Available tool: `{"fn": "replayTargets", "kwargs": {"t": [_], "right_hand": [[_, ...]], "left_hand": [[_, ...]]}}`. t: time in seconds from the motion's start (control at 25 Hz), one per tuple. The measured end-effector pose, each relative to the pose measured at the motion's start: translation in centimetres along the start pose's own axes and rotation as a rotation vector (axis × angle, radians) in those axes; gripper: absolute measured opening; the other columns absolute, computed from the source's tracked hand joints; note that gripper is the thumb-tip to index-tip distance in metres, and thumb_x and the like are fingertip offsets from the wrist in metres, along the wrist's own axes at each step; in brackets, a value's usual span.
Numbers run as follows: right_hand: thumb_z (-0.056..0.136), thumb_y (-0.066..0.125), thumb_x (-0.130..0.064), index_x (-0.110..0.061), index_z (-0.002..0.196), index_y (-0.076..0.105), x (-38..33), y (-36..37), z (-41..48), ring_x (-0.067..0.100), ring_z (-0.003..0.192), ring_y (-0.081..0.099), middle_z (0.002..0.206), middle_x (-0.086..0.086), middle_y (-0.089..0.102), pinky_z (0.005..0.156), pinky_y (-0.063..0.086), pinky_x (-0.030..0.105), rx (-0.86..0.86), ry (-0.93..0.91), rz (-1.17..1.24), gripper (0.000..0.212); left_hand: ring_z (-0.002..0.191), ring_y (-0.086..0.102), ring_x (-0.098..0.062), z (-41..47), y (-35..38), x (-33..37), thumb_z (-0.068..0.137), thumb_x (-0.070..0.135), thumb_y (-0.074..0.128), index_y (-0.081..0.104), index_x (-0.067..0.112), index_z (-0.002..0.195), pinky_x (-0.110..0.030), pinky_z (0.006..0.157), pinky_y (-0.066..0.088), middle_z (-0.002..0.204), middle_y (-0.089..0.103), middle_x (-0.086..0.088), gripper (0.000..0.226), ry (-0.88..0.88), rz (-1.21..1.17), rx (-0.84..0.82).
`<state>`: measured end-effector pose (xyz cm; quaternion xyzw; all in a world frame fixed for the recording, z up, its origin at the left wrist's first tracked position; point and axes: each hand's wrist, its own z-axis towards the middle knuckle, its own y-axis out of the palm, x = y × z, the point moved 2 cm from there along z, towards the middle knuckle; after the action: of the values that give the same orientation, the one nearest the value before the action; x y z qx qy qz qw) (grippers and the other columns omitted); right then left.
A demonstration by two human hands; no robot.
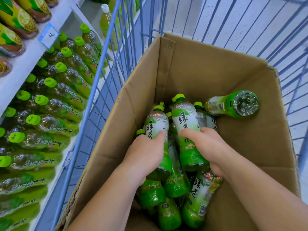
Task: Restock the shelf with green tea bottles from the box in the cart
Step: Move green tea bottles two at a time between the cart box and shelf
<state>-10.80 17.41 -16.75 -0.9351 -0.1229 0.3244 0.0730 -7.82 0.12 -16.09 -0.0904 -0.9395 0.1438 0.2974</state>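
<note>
Far left of the box (191, 67): the shelf (25, 64). Its lower level is packed with green-capped shelf bottles (66, 84), and a price tag (48, 35) is clipped to the edge above them. The upper level has yellow-label bottles (18, 19), which are not ours.

Between shelf and box runs the blue wire cart wall (103, 77). The box sits inside the cart with its flaps up.

Inside the box, left side: the left hand (145, 155) grips the left bottle (156, 124) low on the body. The thumb lies across the label, the fingers curl round underneath, and the cap points away.

Inside the box, middle: the right hand (211, 145) grips the right bottle (183, 119) the same way, thumb on the label and fingers wrapped over the far side. Both bottles sit just beside each other, low in the box.

Under and near both hands is a pile of loose bottles (198, 197) lying every which way.

Box far-right corner: a stray bottle (233, 104) lies on its side, base towards us, apart from the pile.

Step, as I judge it: the pick, with two bottles in hand and neither yet above the box rim.

Next move calls for lifting both straight up clear of the pile and the flaps, swinging them over the cart wall to the left, and standing them cap-up among the shelf bottles. A free slot isn't plain from here, since the rows look nearly full. Watch that the held bottles don't snag their neighbours on the way up.
</note>
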Motion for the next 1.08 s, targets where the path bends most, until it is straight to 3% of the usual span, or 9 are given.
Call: {"fn": "replayTargets", "kwargs": {"t": [0.08, 0.16, 0.24, 0.32, 0.48, 0.6, 0.8, 0.96, 1.08], "right_hand": [[0.073, 0.084, -0.044, -0.019, 0.109, 0.072, 0.3, -0.3, -0.9, 0.022, 0.079, 0.077, 0.088, -0.001, 0.079, 0.070, 0.062, 0.036, 0.005, -0.026, 0.047, 0.046], [0.075, 0.085, -0.043, -0.018, 0.107, 0.073, 0.7, -0.5, -2.1, 0.023, 0.081, 0.077, 0.088, 0.000, 0.080, 0.076, 0.063, 0.041, 0.000, -0.019, 0.065, 0.042], [0.078, 0.084, -0.040, -0.017, 0.105, 0.074, 1.2, -0.6, -3.6, 0.025, 0.077, 0.077, 0.087, 0.003, 0.080, 0.066, 0.063, 0.039, -0.008, -0.011, 0.116, 0.036], [0.080, 0.082, -0.036, -0.016, 0.102, 0.075, 1.6, -0.6, -5.2, 0.025, 0.072, 0.077, 0.084, 0.005, 0.079, 0.055, 0.060, 0.033, 0.013, -0.016, 0.181, 0.030], [0.080, 0.080, -0.030, -0.014, 0.096, 0.075, 1.9, -0.9, -8.8, 0.022, 0.065, 0.076, 0.077, 0.005, 0.078, 0.047, 0.054, 0.026, 0.137, -0.059, 0.227, 0.024], [0.079, 0.079, -0.030, -0.013, 0.093, 0.074, 1.8, -0.9, -12.3, 0.021, 0.065, 0.076, 0.079, 0.005, 0.078, 0.047, 0.055, 0.028, 0.164, -0.077, 0.223, 0.022], [0.076, 0.079, -0.034, -0.017, 0.088, 0.074, 0.9, -0.8, -19.4, 0.027, 0.072, 0.075, 0.078, 0.003, 0.077, 0.065, 0.063, 0.051, 0.200, -0.097, 0.153, 0.022], [0.074, 0.080, -0.040, -0.019, 0.094, 0.072, 0.3, -1.8, -25.1, 0.026, 0.076, 0.076, 0.084, 0.003, 0.077, 0.072, 0.063, 0.054, 0.235, -0.120, 0.117, 0.030], [0.072, 0.080, -0.043, -0.020, 0.095, 0.071, 0.1, -3.0, -28.2, 0.029, 0.077, 0.075, 0.088, 0.007, 0.076, 0.069, 0.062, 0.057, 0.210, -0.166, 0.091, 0.033]], "left_hand": [[0.093, 0.071, -0.032, -0.4, 0.0, 0.1, 0.076, 0.065, 0.055, 0.069, 0.016, 0.107, -0.050, 0.089, 0.058, 0.100, 0.074, -0.008, 0.060, 0.018, -0.011, -0.030], [0.094, 0.073, -0.033, -1.0, -0.2, 0.0, 0.074, 0.056, 0.066, 0.071, 0.016, 0.111, -0.053, 0.090, 0.059, 0.103, 0.077, -0.008, 0.055, 0.003, -0.097, -0.101], [0.089, 0.076, -0.030, -2.2, -0.8, -0.1, 0.070, 0.041, 0.076, 0.075, 0.015, 0.105, -0.054, 0.086, 0.061, 0.095, 0.079, -0.007, 0.044, 0.003, -0.162, -0.160], [0.087, 0.077, -0.027, -3.5, -1.6, -0.3, 0.063, 0.036, 0.081, 0.073, 0.015, 0.106, -0.053, 0.084, 0.062, 0.094, 0.080, -0.006, 0.048, 0.021, -0.145, -0.174], [0.088, 0.076, -0.031, -6.9, -3.0, -0.6, 0.062, 0.029, 0.081, 0.076, 0.015, 0.096, -0.057, 0.080, 0.062, 0.091, 0.079, -0.008, 0.038, 0.127, -0.085, -0.201], [0.092, 0.076, -0.032, -10.0, -4.0, -0.6, 0.064, 0.025, 0.079, 0.077, 0.015, 0.096, -0.058, 0.083, 0.060, 0.094, 0.079, -0.008, 0.034, 0.205, -0.082, -0.218], [0.087, 0.076, -0.016, -15.5, -6.2, 0.2, 0.067, 0.027, 0.083, 0.074, 0.020, 0.100, -0.047, 0.082, 0.063, 0.092, 0.080, 0.005, 0.035, 0.300, -0.089, -0.179], [0.084, 0.076, -0.012, -20.0, -7.9, -0.1, 0.070, 0.028, 0.089, 0.071, 0.025, 0.098, -0.040, 0.076, 0.064, 0.088, 0.079, 0.013, 0.033, 0.318, -0.073, -0.154], [0.085, 0.076, -0.013, -23.3, -9.0, -1.2, 0.066, 0.037, 0.088, 0.070, 0.029, 0.098, -0.043, 0.078, 0.063, 0.091, 0.079, 0.011, 0.038, 0.319, -0.075, -0.100]]}}
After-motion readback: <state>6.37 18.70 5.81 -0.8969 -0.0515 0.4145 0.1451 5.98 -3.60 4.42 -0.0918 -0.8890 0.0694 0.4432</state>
